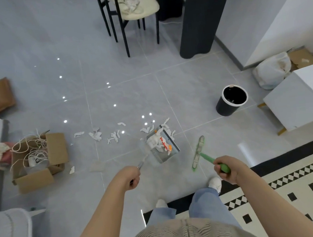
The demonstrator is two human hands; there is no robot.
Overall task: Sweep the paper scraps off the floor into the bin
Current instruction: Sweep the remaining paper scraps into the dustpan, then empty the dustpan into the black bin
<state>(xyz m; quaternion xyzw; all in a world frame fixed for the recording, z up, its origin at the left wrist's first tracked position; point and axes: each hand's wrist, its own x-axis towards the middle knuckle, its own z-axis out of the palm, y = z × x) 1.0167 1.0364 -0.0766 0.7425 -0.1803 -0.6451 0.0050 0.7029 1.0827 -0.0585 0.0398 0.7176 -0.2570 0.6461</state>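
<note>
Your left hand (132, 176) grips the loaded dustpan (161, 145), right hand (226, 168) grips the broom (199, 151); bin (231, 99) sits forward-right, nearer the right hand.

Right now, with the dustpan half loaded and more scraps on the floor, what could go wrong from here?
1. The dustpan in the left hand holds a loose heap of scraps; carried tilted to the bin, off to the right, some may slide out.
2. The scattered scraps lie to the left, away from the broom in the right hand, so some could be missed.
3. The bin's opening looks narrow, so tipping may spill.
</note>
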